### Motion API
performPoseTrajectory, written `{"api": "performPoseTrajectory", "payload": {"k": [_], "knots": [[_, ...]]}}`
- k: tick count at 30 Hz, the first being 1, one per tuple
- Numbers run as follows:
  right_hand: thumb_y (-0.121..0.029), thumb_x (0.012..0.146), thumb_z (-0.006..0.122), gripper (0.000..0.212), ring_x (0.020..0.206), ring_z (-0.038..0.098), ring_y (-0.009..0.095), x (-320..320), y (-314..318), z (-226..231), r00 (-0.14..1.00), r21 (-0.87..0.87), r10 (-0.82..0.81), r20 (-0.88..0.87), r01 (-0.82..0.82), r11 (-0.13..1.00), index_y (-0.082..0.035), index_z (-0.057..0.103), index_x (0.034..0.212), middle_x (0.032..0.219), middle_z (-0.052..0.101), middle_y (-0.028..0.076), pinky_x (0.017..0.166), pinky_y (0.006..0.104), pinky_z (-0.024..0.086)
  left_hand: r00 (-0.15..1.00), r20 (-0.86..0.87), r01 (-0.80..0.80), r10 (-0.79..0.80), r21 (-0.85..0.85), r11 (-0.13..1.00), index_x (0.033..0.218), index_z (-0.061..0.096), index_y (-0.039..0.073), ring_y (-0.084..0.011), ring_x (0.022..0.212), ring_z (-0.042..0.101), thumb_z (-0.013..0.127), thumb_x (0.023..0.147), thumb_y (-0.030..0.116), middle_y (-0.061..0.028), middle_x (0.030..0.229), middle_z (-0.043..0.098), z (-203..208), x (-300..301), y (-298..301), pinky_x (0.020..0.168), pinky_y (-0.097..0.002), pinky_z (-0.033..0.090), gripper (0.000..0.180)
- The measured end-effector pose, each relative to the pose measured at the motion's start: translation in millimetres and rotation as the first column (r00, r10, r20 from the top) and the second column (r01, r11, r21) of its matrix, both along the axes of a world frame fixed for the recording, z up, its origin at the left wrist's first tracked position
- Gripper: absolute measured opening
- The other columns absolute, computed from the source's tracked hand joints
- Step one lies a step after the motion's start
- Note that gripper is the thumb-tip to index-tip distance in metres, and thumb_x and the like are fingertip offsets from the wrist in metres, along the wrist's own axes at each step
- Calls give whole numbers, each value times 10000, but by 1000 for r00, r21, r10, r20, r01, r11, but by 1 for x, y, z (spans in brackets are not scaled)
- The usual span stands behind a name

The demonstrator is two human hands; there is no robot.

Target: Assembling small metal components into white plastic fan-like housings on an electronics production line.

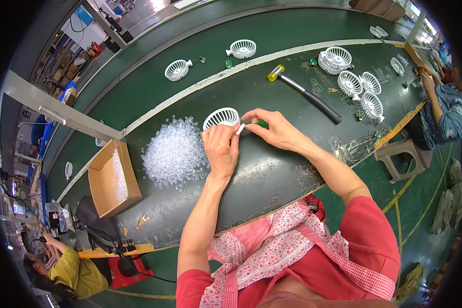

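Observation:
A white slatted round fan housing (221, 117) stands tilted over the dark worktop, its short white neck (241, 129) pointing toward me. My left hand (222, 149) is closed around its near side, fingers over the rim. At the neck, my right hand (280, 132) pinches with thumb and forefinger. Whether some small part sits between those fingertips is too small to tell. A little green circuit board (263, 123) shows just beside my right fingers. Close to my left hand lies a heap of small clear plastic pieces (172, 154).
A yellow-headed hammer (309, 96) lies beyond my right hand. More white fan housings (350, 83) sit at the right, others (177, 70) on the green conveyor (303, 31). An open cardboard box (128, 177) stands left of the heap. Co-workers (79, 272) sit at both sides.

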State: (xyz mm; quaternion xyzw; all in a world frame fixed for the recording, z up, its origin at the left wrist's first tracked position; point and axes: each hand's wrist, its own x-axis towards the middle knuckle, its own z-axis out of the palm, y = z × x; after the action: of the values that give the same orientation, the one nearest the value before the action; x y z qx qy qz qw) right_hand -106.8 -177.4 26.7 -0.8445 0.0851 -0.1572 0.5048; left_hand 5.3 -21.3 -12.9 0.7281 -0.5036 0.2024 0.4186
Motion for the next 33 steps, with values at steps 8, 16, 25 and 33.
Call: {"api": "performPoseTrajectory", "payload": {"k": [8,16,25,33], "knots": [[-243,946,683,252,944,619,105,0,-16,-7,991,370,129,17,-127,920,-29,732,1071,1007,722,46,863,277,483,937,-316,109,-149,-140,984,919,692,58,-191,718,564,762,773,-9,-38,756,617,12,-9,1,699,-336,411,175],[-200,915,713,207,880,634,95,-2,-12,7,986,272,90,138,-125,954,-8,729,990,918,734,54,827,281,498,286,-866,211,-410,-360,909,1087,658,-13,-80,932,628,706,916,23,-42,1018,695,26,-8,6,835,-233,511,182],[-115,872,677,133,950,609,283,16,-40,-46,976,-474,-168,142,216,854,-20,682,965,953,675,109,775,420,438,995,93,10,-36,262,965,1158,606,9,-341,1167,547,788,802,161,-132,1243,597,6,-32,-5,985,-449,438,428],[-176,886,681,382,1148,536,338,-26,-105,-41,863,-770,-446,238,447,455,-69,603,1244,1188,590,134,936,463,439,988,154,-37,-6,276,960,1174,638,-15,-322,1173,565,770,816,183,-147,1234,620,3,-33,-3,974,-432,479,430]]}}
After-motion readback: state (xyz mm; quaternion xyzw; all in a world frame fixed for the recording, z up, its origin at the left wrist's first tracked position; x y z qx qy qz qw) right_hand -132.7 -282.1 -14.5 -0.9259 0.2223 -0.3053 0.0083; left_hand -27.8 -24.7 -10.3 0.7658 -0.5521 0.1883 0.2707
